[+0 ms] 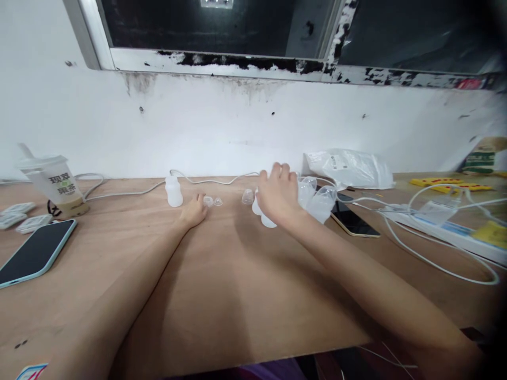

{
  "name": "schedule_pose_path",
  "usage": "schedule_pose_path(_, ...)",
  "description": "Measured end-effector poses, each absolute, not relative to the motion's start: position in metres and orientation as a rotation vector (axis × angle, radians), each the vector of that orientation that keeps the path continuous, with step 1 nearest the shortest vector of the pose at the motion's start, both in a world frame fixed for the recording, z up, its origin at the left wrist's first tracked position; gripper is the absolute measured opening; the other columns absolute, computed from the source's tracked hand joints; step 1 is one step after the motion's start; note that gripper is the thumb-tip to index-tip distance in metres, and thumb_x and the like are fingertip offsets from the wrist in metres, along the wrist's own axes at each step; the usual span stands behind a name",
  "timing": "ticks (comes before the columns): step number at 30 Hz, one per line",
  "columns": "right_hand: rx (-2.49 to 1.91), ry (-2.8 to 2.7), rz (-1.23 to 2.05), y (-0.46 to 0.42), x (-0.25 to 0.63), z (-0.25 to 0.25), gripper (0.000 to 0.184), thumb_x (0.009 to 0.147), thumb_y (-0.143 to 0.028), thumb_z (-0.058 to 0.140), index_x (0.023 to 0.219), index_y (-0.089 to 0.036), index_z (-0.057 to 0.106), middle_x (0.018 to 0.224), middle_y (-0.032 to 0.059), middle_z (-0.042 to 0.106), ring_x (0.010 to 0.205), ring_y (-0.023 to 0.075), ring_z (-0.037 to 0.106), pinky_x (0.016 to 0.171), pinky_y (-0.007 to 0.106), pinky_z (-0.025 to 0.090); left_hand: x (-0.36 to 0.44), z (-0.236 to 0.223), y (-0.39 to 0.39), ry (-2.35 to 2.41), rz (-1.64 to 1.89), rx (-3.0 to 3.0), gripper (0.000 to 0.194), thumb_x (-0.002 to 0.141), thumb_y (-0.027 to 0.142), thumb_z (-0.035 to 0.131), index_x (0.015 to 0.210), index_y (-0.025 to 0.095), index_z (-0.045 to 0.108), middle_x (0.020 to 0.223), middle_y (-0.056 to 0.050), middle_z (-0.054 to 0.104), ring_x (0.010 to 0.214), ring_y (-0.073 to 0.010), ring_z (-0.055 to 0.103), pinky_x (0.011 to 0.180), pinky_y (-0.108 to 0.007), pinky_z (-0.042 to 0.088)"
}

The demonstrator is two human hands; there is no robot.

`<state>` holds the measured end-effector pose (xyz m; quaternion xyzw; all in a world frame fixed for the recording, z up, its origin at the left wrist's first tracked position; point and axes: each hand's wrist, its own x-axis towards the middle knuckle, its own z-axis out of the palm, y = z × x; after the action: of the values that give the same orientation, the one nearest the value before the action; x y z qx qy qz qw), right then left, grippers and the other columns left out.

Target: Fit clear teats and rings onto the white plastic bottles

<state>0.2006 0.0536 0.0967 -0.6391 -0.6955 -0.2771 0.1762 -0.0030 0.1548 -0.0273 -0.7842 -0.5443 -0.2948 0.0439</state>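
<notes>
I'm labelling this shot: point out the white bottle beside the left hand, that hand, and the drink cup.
White bottle [174, 193]: head view, middle of its body.
Left hand [194, 212]: head view, back of the hand.
Drink cup [60, 184]: head view, its printed side.

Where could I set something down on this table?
Bare tabletop lies between the left forearm and right forearm, and between the left forearm and the teal-edged phone. It's crowded around the right hand and rightward: bottles, white bag, dark phone, cables.
</notes>
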Motion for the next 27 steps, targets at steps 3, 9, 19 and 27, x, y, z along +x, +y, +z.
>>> schedule_pose_path(3, -2.048, -2.008, -0.736, 0.05, 0.215, 0.097, 0.026, 0.072, -0.006, 0.047, 0.096, 0.003, 0.053, 0.094, 0.0262, 0.052, 0.092, 0.0346, 0.05, 0.07, 0.039, 0.039, 0.0, -0.024, 0.148, -1.586, -0.875, -2.369, 0.04, 0.074, 0.013, 0.04, 0.113, 0.008, 0.039, 0.113, -0.017, 0.045, 0.105, -0.026, 0.046, 0.088, -0.04, 0.037)
schedule_pose_path(9, -1.872, -2.202, -0.504, 0.046, 0.208, 0.099, 0.031, 0.073, -0.026, 0.054, 0.096, -0.006, 0.054, 0.102, 0.021, 0.047, 0.075, 0.0257, 0.058, 0.058, 0.031, 0.042, 0.004, -0.012, 0.107, -1.222, -0.959, -2.379, 0.041, 0.079, 0.021, 0.04, 0.118, 0.009, 0.034, 0.121, -0.017, 0.039, 0.113, -0.0258, 0.037, 0.092, -0.041, 0.033)
schedule_pose_path(19, -1.317, -2.205, 0.698, 0.074, 0.157, 0.048, 0.028, 0.082, -0.034, 0.043, 0.1, -0.013, 0.048, 0.064, 0.0004, 0.054, 0.048, 0.0083, 0.048, 0.048, 0.021, 0.04, 0.01, -0.008, 0.068, -1.281, -0.837, -2.329, 0.04, 0.078, 0.038, 0.044, 0.109, 0.014, 0.041, 0.099, -0.012, 0.055, 0.092, -0.0238, 0.052, 0.079, -0.036, 0.041)
schedule_pose_path(27, -1.001, -2.173, 0.873, 0.109, 0.179, 0.024, 0.041, 0.075, -0.04, 0.051, 0.106, -0.013, 0.052, 0.074, 0.0015, 0.059, 0.052, 0.0069, 0.048, 0.051, 0.02, 0.039, 0.008, 0.009, 0.076, -1.386, -0.459, -2.349, 0.051, 0.081, 0.048, 0.035, 0.122, 0.018, 0.035, 0.098, -0.011, 0.058, 0.079, -0.0252, 0.058, 0.062, -0.031, 0.043)
